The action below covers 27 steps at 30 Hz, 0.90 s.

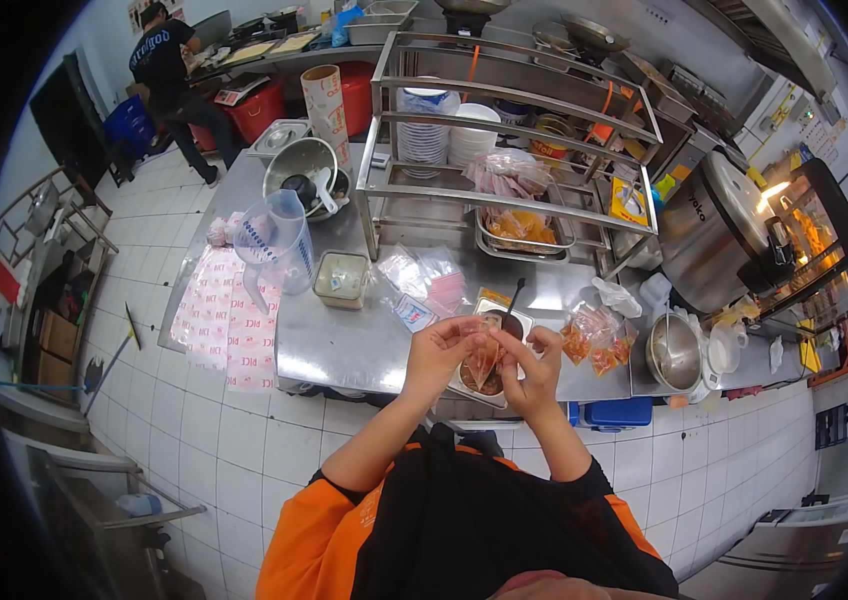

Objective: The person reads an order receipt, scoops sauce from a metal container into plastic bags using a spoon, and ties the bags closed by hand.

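Note:
My left hand (441,352) pinches the top of a small clear plastic bag (484,362) with reddish-orange contents. On the bag's other side, my right hand (532,368) has its fingers closed at the bag's neck. Below and behind the bag lies a metal tray (466,383) of dark reddish sauce, with a dark-handled utensil (514,293) standing in it. Flat clear bags (424,280) are spread to the left of the tray. Several filled bags (597,338) rest on the counter to the right.
A steel rack (514,205) with stacked bowls stands at the back. A clear jug (276,245) and square container (342,279) are on the left, a large cooker (724,232) and metal bowl (675,353) on the right. Another person (172,80) stands far left.

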### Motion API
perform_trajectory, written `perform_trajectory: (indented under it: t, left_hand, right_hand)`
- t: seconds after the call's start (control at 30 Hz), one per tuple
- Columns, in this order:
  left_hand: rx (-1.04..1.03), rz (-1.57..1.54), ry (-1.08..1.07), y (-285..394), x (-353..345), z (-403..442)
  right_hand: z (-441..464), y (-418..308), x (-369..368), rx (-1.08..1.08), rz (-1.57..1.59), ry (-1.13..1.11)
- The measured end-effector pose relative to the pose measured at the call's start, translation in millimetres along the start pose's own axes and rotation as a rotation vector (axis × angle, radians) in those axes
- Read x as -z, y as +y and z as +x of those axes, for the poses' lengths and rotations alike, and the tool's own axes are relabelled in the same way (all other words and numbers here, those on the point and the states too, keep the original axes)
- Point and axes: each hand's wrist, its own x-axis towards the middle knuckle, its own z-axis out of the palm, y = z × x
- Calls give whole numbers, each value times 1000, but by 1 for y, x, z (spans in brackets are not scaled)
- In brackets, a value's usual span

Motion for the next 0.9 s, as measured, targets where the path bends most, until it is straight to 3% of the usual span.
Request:
perform_trajectory:
  t: [0.13, 0.27, 0.57, 0.73, 0.8, 0.9]
  left_hand:
    - [29, 24, -45, 5, -1, -7]
    - [-1, 16, -56, 13, -4, -11]
    - [-55, -4, -120, 13, -1, -22]
    - [-47, 132, -102, 0, -1, -35]
    - [63, 70, -63, -2, -2, -49]
    - [67, 105, -24, 1, -8, -60]
  right_hand:
    - [20, -5, 9, 19, 25, -18]
    - [29, -8, 15, -144, 320, 27]
    - [36, -7, 26, -43, 331, -189]
    - [14, -17, 16, -142, 177, -46]
    - [1, -24, 16, -166, 105, -19]
    - [-21, -29, 8, -283, 294, 80]
